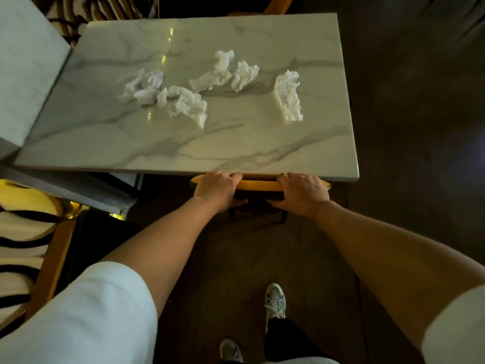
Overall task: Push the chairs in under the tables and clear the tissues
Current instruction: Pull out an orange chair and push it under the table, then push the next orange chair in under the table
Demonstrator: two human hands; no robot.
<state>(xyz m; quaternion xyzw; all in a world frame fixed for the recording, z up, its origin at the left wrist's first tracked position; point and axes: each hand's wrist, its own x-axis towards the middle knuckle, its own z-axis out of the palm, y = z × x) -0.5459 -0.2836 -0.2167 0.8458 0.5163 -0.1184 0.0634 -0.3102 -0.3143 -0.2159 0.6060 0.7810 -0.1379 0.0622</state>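
A yellow wooden chair back [258,184] shows just under the near edge of the white marble table [236,153]; its seat is hidden beneath the top. My left hand [219,191] grips the left end of the chair back, and my right hand [301,193] grips the right end. Several crumpled white tissues lie on the tabletop: one at the left [143,86], one in the middle front [186,103], one further back [217,72], one beside it [244,74] and one at the right [288,97].
A second marble table [23,69] butts against the left side. A striped cushioned chair with a wooden frame [34,258] stands at the lower left. Another yellow chair [273,6] is behind the far edge. Dark floor [409,127] lies to the right, my shoes [274,300] below.
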